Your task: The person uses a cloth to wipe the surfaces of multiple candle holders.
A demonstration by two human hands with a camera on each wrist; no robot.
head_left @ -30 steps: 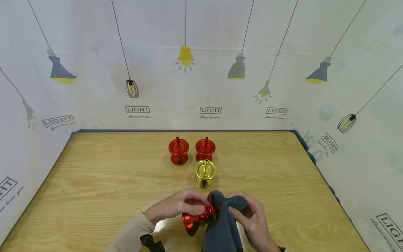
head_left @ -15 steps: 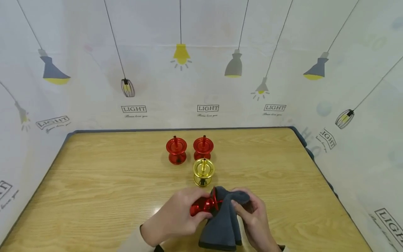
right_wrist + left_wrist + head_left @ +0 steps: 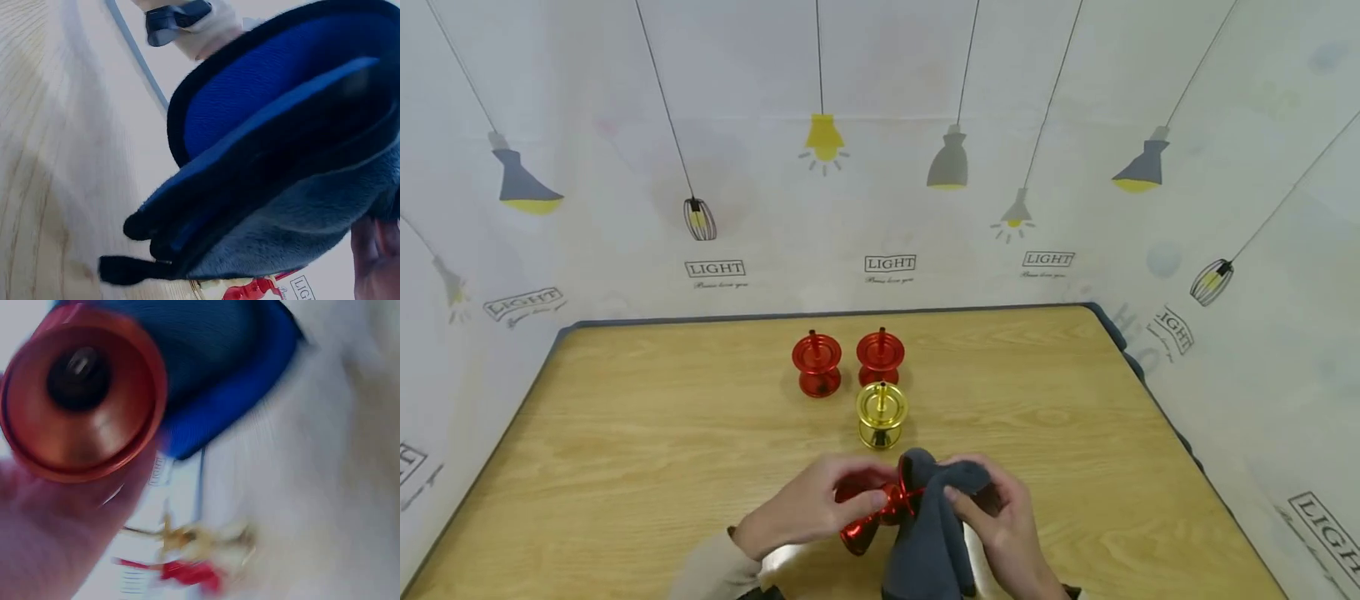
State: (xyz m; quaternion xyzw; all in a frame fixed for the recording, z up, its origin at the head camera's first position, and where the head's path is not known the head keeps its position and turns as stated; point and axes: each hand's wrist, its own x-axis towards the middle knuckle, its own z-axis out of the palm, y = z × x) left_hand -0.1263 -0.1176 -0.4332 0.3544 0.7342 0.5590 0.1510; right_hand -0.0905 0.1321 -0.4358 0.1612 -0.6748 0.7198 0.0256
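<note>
My left hand [image 3: 820, 504] grips a shiny red candle holder [image 3: 859, 533] by its stem and base, tilted sideways with its dish toward the right. In the left wrist view its hollow base [image 3: 115, 434] faces the camera. My right hand [image 3: 1011, 533] holds a grey-blue cloth [image 3: 921, 554], pinched between thumb and fingers. The cloth wraps the dish end of the holder and hides part of the dish; its lower end hangs down. In the right wrist view the dark-edged cloth [image 3: 281, 219] hangs in folds and covers most of the hand.
Beyond the hands, a gold candle holder [image 3: 882, 408] stands upright on the wooden table [image 3: 647, 433]. Two red candle holders, a left one [image 3: 817, 357] and a right one [image 3: 881, 354], stand behind it. A curtain printed with lamps [image 3: 760, 167] surrounds the table.
My left hand rolled over the candle holder, then turned back, so its base shows below the fingers again. My right hand keeps its pinch on the cloth. The head view shifted slightly.
</note>
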